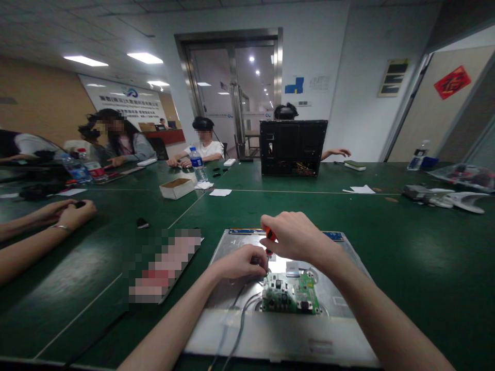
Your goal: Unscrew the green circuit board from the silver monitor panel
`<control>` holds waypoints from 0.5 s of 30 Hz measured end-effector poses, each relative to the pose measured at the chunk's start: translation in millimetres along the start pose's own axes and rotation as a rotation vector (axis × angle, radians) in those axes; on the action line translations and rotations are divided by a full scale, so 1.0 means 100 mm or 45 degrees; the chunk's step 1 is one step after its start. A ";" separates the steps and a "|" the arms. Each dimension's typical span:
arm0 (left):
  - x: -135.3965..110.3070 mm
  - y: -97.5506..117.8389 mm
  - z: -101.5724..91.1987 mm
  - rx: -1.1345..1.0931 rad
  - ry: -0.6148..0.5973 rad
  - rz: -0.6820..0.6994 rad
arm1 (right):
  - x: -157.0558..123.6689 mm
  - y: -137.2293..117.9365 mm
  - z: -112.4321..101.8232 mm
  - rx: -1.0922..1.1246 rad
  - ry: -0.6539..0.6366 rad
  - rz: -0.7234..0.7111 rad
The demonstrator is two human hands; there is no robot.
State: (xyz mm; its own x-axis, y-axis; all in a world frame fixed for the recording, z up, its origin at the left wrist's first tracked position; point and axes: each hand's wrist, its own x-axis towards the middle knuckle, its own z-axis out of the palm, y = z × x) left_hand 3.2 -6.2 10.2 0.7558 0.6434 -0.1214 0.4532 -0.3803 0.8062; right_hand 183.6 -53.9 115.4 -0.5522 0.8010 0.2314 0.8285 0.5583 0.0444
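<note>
While the head camera looks down across the dark green table (pixel 406 247), the right hand (pixel 297 238) is clenched around an orange-handled screwdriver (pixel 271 236), held upright with its shaft running down to the near-left corner of a small green circuit board (pixel 292 294). That upright hold probably keeps the tip square on a fastener at that corner. The left hand (pixel 242 262) sits just beside it, fingers bunched closed at the shaft's lower end, likely to steady the tip. Whether they pinch the shaft or a screw is hidden.

The circuit board lies on a flat silver metal panel (pixel 240 335), which rests face-down near the table's front edge, so the board is within easy reach. Thin grey cables (pixel 240 315) trail from the board toward the person.

Farther off in the same view, a co-worker's clasped hands (pixel 71 212) rest on the table at left. An open cardboard box (pixel 177 188) and a clear plastic water bottle (pixel 197 164) stand mid-table, and a black computer case (pixel 293 148) stands upright beyond them.
</note>
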 end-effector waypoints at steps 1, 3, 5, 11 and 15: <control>0.00 0.00 0.00 0.001 -0.007 0.003 | 0.00 0.00 0.01 0.002 0.009 -0.010; 0.01 -0.01 0.00 0.010 -0.018 0.005 | 0.00 0.00 0.02 0.011 0.029 -0.024; 0.01 -0.02 0.00 0.016 -0.020 0.001 | -0.01 0.00 0.02 0.021 0.038 -0.030; 0.01 -0.03 0.00 0.004 -0.025 -0.004 | 0.00 0.00 0.02 0.035 0.050 -0.036; 0.01 -0.03 -0.01 0.012 -0.025 0.011 | 0.00 0.00 0.03 0.024 0.065 -0.038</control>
State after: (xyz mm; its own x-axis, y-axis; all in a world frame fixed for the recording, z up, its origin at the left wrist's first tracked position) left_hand 2.1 -4.1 7.8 0.7689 0.6269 -0.1258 0.4510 -0.3922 0.8017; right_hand 183.2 -53.2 112.2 -0.5708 0.7720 0.2798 0.8095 0.5862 0.0340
